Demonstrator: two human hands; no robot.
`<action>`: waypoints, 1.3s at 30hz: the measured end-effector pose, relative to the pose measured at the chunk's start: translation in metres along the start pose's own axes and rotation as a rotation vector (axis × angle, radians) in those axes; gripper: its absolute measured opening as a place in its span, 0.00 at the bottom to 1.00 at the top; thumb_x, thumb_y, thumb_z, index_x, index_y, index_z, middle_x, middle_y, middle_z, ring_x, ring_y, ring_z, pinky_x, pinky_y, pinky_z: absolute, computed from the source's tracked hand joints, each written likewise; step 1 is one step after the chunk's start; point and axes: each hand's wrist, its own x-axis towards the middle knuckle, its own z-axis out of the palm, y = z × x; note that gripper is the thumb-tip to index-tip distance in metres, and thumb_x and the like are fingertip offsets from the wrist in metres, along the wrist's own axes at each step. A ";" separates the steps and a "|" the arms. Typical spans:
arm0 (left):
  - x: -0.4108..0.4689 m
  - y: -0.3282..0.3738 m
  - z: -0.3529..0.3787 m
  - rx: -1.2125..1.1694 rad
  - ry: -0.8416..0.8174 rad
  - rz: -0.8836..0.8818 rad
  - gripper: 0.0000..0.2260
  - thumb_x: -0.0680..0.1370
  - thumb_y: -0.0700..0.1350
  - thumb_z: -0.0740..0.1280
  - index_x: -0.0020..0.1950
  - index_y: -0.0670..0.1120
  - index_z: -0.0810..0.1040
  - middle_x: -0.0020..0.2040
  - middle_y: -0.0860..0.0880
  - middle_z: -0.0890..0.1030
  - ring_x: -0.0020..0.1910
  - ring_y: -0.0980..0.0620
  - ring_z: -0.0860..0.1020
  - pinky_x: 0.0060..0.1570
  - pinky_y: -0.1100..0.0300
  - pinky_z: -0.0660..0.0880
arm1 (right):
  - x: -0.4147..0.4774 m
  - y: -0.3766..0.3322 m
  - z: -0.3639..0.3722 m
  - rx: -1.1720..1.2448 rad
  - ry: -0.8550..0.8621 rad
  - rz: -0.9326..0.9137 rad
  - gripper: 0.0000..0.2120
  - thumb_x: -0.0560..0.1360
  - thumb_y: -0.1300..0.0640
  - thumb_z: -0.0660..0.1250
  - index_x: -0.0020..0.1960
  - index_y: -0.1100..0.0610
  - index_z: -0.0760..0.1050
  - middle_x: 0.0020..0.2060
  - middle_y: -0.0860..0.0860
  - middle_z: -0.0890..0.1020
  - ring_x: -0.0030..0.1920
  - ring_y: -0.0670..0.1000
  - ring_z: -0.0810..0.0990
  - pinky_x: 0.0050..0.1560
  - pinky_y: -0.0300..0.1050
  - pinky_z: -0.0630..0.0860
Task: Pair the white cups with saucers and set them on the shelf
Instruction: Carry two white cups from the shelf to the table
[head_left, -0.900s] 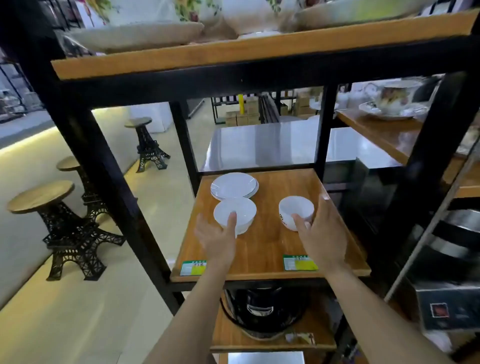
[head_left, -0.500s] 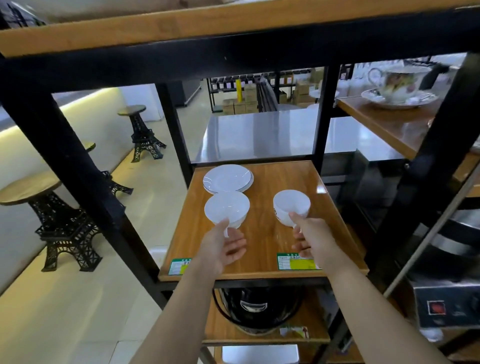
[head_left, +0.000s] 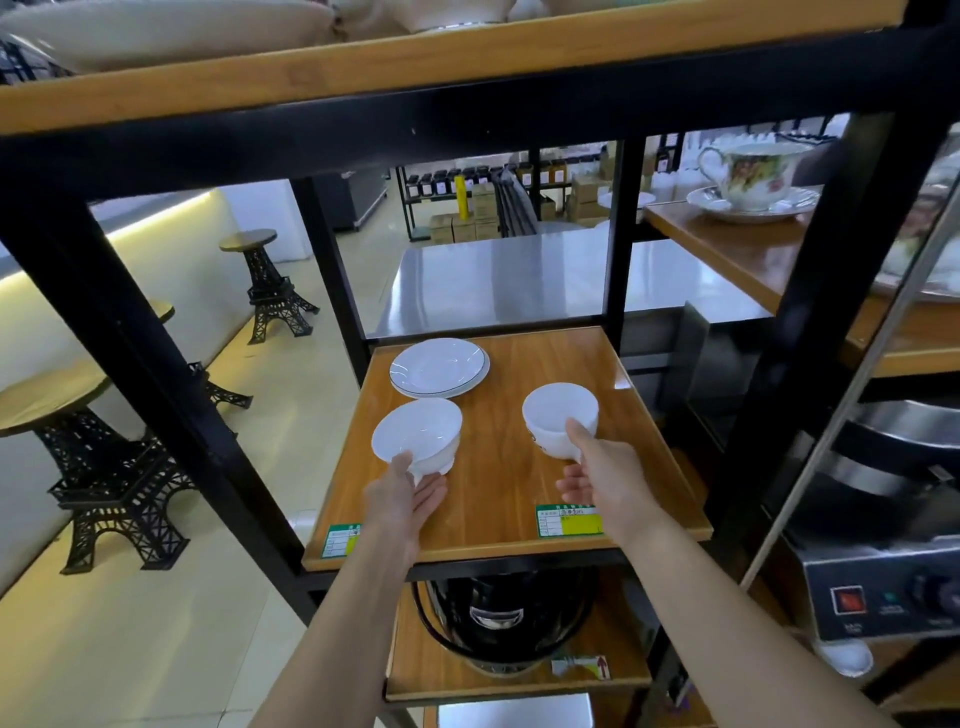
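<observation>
- Now my left hand (head_left: 402, 501) grips the tilted left white cup (head_left: 417, 435), and my right hand (head_left: 605, 478) pinches the right white cup (head_left: 560, 418), both at mid-shelf.
- Stacked saucers (head_left: 439, 367) sit at the wooden shelf's (head_left: 511, 493) back-left corner.
- Bare wood lies between the cups and along the front edge, by the price tags (head_left: 569, 519).

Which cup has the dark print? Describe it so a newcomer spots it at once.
Find the wooden shelf at waist height in the black metal rack. Two white cups sit near its front edge, with stacked saucers behind. The printed cup is the right-hand one, gripped at its rim by the right hand; its neighbour is plain white.
</observation>
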 end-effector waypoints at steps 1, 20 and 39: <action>-0.003 0.001 -0.005 0.010 -0.005 0.008 0.22 0.79 0.45 0.62 0.69 0.36 0.64 0.41 0.42 0.79 0.43 0.45 0.81 0.49 0.52 0.76 | -0.006 0.002 -0.001 0.004 -0.003 -0.023 0.18 0.72 0.40 0.63 0.46 0.55 0.74 0.36 0.55 0.79 0.31 0.49 0.79 0.24 0.37 0.75; -0.166 -0.024 -0.009 0.328 -0.498 0.173 0.15 0.79 0.42 0.60 0.63 0.38 0.71 0.48 0.40 0.82 0.45 0.49 0.82 0.48 0.56 0.76 | -0.219 0.051 -0.121 0.300 0.456 -0.041 0.16 0.71 0.43 0.67 0.40 0.57 0.76 0.23 0.50 0.72 0.20 0.46 0.69 0.21 0.38 0.65; -0.595 -0.310 0.145 0.567 -1.350 -0.132 0.17 0.79 0.43 0.60 0.66 0.38 0.68 0.52 0.40 0.78 0.47 0.44 0.80 0.50 0.52 0.74 | -0.566 0.170 -0.501 0.476 1.374 -0.044 0.17 0.71 0.44 0.67 0.33 0.56 0.74 0.25 0.52 0.70 0.24 0.49 0.64 0.24 0.39 0.58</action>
